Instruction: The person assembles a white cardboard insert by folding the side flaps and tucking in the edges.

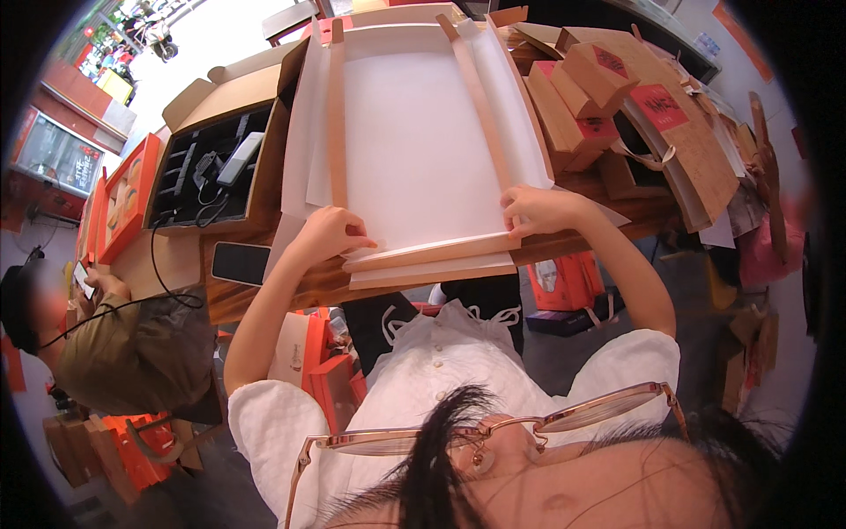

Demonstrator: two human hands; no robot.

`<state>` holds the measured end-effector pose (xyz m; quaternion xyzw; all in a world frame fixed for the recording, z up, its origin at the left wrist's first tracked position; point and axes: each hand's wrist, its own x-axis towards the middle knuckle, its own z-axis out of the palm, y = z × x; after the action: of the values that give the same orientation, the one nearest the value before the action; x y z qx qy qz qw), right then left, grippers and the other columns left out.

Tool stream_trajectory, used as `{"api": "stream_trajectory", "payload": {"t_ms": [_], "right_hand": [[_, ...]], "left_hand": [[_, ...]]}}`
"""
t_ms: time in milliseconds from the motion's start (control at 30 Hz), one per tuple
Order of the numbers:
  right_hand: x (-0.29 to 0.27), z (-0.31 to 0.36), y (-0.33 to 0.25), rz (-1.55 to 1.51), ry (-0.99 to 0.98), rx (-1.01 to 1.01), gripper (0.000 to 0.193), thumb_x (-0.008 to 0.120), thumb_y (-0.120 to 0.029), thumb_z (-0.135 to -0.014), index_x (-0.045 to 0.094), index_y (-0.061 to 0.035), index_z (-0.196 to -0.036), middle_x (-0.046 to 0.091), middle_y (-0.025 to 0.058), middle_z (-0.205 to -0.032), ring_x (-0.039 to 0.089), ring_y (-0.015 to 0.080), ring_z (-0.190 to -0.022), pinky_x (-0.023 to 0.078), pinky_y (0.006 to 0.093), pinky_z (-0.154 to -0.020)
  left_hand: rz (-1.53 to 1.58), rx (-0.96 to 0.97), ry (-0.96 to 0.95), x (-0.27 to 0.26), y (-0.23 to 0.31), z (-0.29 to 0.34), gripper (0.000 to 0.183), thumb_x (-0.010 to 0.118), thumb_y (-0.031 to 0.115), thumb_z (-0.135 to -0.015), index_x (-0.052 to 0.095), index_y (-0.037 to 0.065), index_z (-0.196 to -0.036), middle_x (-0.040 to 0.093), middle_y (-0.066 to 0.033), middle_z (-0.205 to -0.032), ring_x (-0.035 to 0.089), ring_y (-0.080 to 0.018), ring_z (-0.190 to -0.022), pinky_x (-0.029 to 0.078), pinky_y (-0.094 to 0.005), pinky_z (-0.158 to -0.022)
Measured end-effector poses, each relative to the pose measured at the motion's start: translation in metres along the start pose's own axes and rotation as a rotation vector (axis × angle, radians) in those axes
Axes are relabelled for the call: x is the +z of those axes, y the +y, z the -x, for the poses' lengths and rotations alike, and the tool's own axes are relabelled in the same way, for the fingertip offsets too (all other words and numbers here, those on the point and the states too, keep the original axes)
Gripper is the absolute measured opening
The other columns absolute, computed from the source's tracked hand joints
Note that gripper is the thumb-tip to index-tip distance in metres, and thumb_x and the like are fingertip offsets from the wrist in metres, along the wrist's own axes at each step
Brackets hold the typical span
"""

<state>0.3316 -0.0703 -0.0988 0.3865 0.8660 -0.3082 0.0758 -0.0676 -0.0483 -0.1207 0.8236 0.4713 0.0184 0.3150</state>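
A large shallow cardboard box [414, 115], white inside and brown at the edges, lies partly unfolded on the table before me. Along its left and right sides run a brown cardboard strip [338, 123] and a second strip [477, 97]. The box's near flap [432, 256] is bent along the front edge and hangs slightly over it. At the flap's left corner my left hand [333, 234] is closed, its fingertips pinching the edge. My right hand [539, 210] is closed on the right corner, thumb and fingers bent around the cardboard.
On the left stand an open brown box [225, 167] with black padding, cables and a white device, and a dark phone [240, 263]. Brown packages with red labels [586, 101] are piled on the right. Another person [141, 344] sits at lower left. Orange bags [566, 280] stand below the wooden table [231, 301].
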Motion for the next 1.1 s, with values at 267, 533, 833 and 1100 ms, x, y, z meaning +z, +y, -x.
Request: {"api": "stream_trajectory", "payload": {"t_ms": [267, 533, 833, 1100], "right_hand": [[-0.006, -0.008, 0.007, -0.048, -0.036, 0.100, 0.028, 0.067, -0.022, -0.088, 0.054, 0.0017, -0.097, 0.062, 0.0207, -0.091, 0.060, 0.0365, -0.088, 0.047, 0.0432, -0.076], [-0.005, -0.006, 0.022, -0.154, 0.042, 0.152, 0.022, 0.061, -0.019, -0.094, 0.052, 0.0000, -0.099, 0.062, 0.0199, -0.094, 0.060, 0.0349, -0.090, 0.047, 0.0408, -0.079], [-0.005, -0.002, 0.013, -0.133, 0.054, -0.009, 0.020, 0.063, -0.017, -0.090, 0.056, 0.0015, -0.093, 0.063, 0.0207, -0.087, 0.061, 0.0366, -0.085, 0.049, 0.0402, -0.077], [-0.002, 0.006, -0.018, -0.021, -0.008, -0.070, 0.041, 0.081, -0.034, -0.072, 0.061, 0.0002, -0.085, 0.057, 0.0189, -0.101, 0.056, 0.0359, -0.100, 0.048, 0.0396, -0.088]], "left_hand": [[-0.071, 0.093, -0.040, 0.006, -0.016, 0.001, 0.025, 0.074, 0.030, -0.084, 0.077, 0.005, -0.082, 0.068, -0.0155, -0.072, 0.064, -0.0299, -0.067, 0.051, -0.0371, -0.065], [-0.018, -0.095, -0.207, -0.004, -0.012, 0.002, 0.055, 0.060, 0.054, -0.092, 0.076, 0.003, -0.081, 0.065, -0.0187, -0.067, 0.064, -0.0342, -0.067, 0.049, -0.0416, -0.065], [-0.091, 0.077, 0.094, 0.021, -0.007, 0.013, 0.049, 0.067, 0.052, -0.087, 0.071, 0.006, -0.073, 0.068, -0.0136, -0.069, 0.066, -0.0325, -0.069, 0.050, -0.0404, -0.067], [-0.215, 0.092, 0.116, 0.030, -0.005, 0.008, 0.055, 0.065, 0.059, -0.085, 0.072, 0.007, -0.069, 0.067, -0.0159, -0.068, 0.066, -0.0353, -0.068, 0.051, -0.0446, -0.066]]}}
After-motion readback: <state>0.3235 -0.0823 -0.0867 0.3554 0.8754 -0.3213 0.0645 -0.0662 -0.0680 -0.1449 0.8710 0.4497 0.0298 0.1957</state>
